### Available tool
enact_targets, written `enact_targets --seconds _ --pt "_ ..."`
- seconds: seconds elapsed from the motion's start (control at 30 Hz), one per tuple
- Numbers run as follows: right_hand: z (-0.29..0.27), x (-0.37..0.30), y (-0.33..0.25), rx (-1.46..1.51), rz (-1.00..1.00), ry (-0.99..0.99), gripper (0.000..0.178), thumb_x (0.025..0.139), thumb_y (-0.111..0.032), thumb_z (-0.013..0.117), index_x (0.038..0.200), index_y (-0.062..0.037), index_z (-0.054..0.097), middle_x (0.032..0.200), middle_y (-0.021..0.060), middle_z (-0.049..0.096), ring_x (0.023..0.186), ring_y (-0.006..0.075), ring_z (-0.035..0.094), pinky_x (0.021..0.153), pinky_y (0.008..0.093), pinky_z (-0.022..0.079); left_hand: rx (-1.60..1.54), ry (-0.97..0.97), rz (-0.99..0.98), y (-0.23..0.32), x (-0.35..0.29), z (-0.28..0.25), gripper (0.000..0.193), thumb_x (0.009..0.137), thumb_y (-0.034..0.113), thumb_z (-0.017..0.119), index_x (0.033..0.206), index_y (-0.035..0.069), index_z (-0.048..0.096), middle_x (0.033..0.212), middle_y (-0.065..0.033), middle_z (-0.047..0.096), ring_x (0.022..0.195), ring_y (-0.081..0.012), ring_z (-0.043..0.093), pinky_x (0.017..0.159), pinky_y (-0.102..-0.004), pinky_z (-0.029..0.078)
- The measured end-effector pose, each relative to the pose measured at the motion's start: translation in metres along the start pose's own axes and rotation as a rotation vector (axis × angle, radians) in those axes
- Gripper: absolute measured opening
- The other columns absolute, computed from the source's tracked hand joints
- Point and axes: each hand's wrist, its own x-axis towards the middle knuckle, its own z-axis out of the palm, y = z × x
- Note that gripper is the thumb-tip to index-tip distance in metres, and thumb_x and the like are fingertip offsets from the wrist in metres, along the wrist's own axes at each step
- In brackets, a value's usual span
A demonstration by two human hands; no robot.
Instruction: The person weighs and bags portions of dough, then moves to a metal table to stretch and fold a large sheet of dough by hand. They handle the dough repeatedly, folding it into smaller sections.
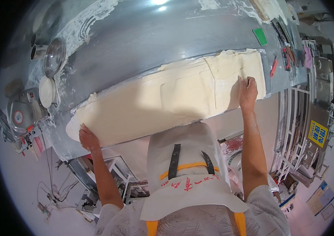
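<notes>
A grey metal worktop [151, 43], streaked with flour, spreads out under and beyond both hands, the left grip [89, 138] and the right grip [248, 92]. On it a long, pale dough sheet [135, 106] runs from the left grip to just past the right one, slanting upward to the right, its near side along the worktop's near edge. The stretch by the left grip is smooth, with a rounded end; toward the right grip, flat layers overlap and their edges show, and the far edge is ragged.

Between and below the two grips hangs a pale apron [198, 200] with orange straps. Left of the left grip, near the worktop's edge, stands a grey machine [25, 112].

The left grip sits at the sheet's near left edge, fingers bent over the dough. The right grip is curled at the sheet near its right end. Whether either one pinches the dough cannot be told.

Beyond the left grip, to its left, are a shiny metal bowl [55, 58], then a whitish round dish [47, 92] nearer to it, and a small metal cup [37, 52] beside the bowl. Beyond the right grip lie a green scraper [260, 36] and, off to the right, a red-handled tool [274, 68].
</notes>
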Motion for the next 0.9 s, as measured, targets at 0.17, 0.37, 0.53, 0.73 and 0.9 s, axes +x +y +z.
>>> enact_targets --seconds 0.17,0.37,0.53,0.73,0.9 --pt "-0.014 0.016 -0.002 0.111 0.159 -0.111 0.027 0.106 -0.026 0.067 0.108 0.0009 0.064 0.089 0.0205 0.067 0.084 0.0381 0.065 0.08 0.0436 0.053 0.002 -0.028 0.03 -0.014 -0.001 0.005 0.061 0.114 0.051 0.039 0.096 0.0 0.066 0.097 -0.0234 0.073 0.094 -0.0461 0.068 0.084 -0.0575 0.052" --pt "-0.011 0.022 0.027 0.089 0.13 -0.055 0.028 0.106 -0.027 0.069 0.113 0.0008 0.066 0.095 0.0123 0.067 0.084 0.0241 0.062 0.079 0.0371 0.052 -0.025 -0.012 0.045 -0.006 0.001 0.007 0.062 0.114 0.051 0.036 0.095 -0.001 0.066 0.097 -0.0238 0.072 0.095 -0.0472 0.068 0.085 -0.0581 0.052" --pt "-0.008 -0.008 -0.022 -0.079 -0.179 -0.066 0.039 0.097 -0.033 0.076 0.113 -0.0007 0.061 0.108 0.0192 0.061 0.103 0.0402 0.056 0.093 0.0521 0.045 0.007 -0.041 0.031 -0.007 -0.001 0.003 0.063 0.115 0.051 0.035 0.096 -0.001 0.066 0.098 -0.0241 0.072 0.095 -0.0479 0.067 0.085 -0.0581 0.052" --pt "0.008 -0.043 -0.07 -0.098 -0.17 -0.229 0.042 0.094 -0.032 0.077 0.114 -0.0006 0.059 0.11 0.0214 0.06 0.104 0.0413 0.055 0.091 0.0543 0.043 -0.057 -0.027 0.064 -0.001 -0.005 -0.002 0.061 0.115 0.049 0.036 0.096 -0.001 0.065 0.097 -0.0242 0.072 0.095 -0.0475 0.068 0.085 -0.058 0.052" --pt "0.011 -0.038 -0.047 -0.072 -0.293 -0.152 0.027 0.097 -0.018 0.071 0.116 -0.0007 0.061 0.107 0.02 0.062 0.101 0.0407 0.058 0.088 0.0509 0.048 -0.032 0.004 0.1 -0.013 0.0 0.01 0.06 0.115 0.049 0.036 0.098 -0.001 0.065 0.099 -0.0245 0.072 0.096 -0.0471 0.068 0.086 -0.057 0.052"
